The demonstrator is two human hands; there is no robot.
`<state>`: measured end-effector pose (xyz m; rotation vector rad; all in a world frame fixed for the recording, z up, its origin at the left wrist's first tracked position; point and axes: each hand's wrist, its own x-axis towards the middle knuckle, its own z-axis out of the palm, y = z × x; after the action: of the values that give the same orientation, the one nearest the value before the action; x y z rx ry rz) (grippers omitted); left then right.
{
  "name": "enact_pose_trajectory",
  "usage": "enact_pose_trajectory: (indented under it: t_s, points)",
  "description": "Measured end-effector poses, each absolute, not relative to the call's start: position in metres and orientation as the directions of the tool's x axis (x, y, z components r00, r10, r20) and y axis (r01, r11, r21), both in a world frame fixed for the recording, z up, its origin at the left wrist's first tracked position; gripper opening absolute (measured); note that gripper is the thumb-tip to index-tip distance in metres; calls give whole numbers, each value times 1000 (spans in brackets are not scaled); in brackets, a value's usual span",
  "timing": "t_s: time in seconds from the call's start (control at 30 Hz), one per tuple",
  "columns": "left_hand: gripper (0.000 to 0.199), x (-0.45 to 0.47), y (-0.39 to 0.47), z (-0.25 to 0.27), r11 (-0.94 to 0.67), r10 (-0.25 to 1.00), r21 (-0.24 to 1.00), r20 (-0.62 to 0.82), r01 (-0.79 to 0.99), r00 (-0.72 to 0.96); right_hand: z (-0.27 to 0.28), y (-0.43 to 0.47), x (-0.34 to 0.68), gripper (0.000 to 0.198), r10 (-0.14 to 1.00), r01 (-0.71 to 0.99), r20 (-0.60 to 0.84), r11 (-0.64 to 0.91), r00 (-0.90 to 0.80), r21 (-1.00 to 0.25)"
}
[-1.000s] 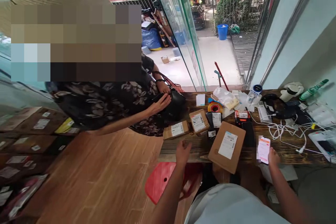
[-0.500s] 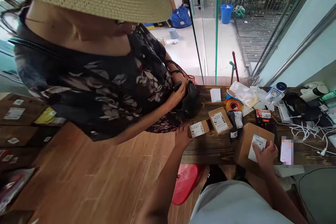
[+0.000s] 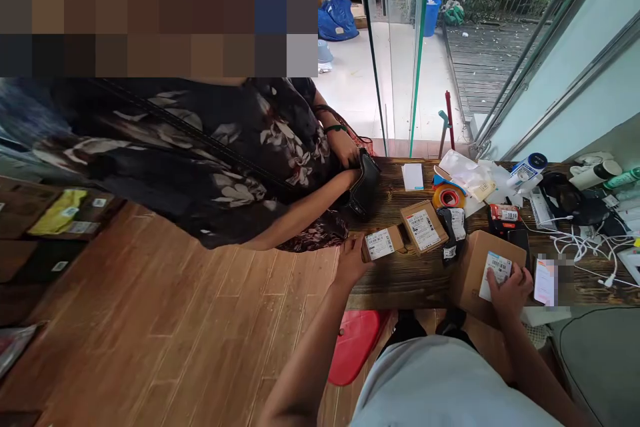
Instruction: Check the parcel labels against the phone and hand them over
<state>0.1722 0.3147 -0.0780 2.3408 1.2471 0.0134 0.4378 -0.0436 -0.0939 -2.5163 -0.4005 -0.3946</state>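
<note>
Down by the near edge of the wooden counter (image 3: pixel 400 283), my right hand (image 3: pixel 509 290) lies flat and open on the big cardboard box (image 3: pixel 473 270), fingers spread over its white label. That box juts out past the near edge. Just right of it, my phone (image 3: pixel 544 280) lies on the counter. My left hand (image 3: pixel 351 262) is at the counter's left end, fingers curled around the end of a small labelled box (image 3: pixel 383 243), gripping it. Just beyond that one sits a second small box (image 3: pixel 423 227), and beside it a black parcel (image 3: pixel 451 230) with white labels. Farther back I see a roll of orange tape (image 3: pixel 447 198) and a white card (image 3: pixel 413 177). At the far left corner another person's hands (image 3: pixel 347 150) are at a black handbag (image 3: pixel 366 185). White cables (image 3: pixel 583 247) tangle toward the right end.
</note>
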Motion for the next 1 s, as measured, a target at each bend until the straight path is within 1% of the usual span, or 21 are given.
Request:
enact_pose_trajectory:
  t_s: [0.07, 0.2, 0.33, 0.47, 0.53, 0.6, 0.73, 0.87, 1.0]
  points:
    - [94, 169, 301, -77, -458, 813, 432, -151, 777, 563, -94, -43, 438, 107, 192, 349, 349, -808, 918, -475]
    - [81, 161, 270, -82, -482, 846, 478, 35, 734, 532, -97, -43, 437, 101, 188, 334, 326, -809, 926, -483]
    - [81, 158, 257, -89, -475, 861, 467, 69, 746, 505, -100, -43, 436, 94, 185, 336, 328, -801, 926, -495]
    - [79, 165, 266, -88, -533, 833, 397, 90, 747, 546, -103, -45, 436, 90, 194, 348, 336, -798, 921, -491]
    - [77, 170, 274, -86, -573, 806, 360, 87, 736, 585, -103, -45, 436, 91, 194, 347, 337, -801, 921, -488]
    - [76, 177, 283, -84, -596, 785, 334, 53, 730, 617, -103, -44, 437, 94, 193, 350, 344, -803, 919, -483]
    - [74, 188, 295, -81, -611, 764, 313, -11, 728, 646, -101, -42, 437, 99, 200, 369, 375, -808, 905, -459]
    - [62, 192, 301, -79, -612, 756, 298, -53, 733, 653, -102, -42, 436, 92, 211, 392, 400, -803, 892, -450]
    - [62, 193, 305, -76, -607, 753, 288, -91, 741, 652, -103, -43, 436, 89, 200, 380, 394, -804, 897, -457]
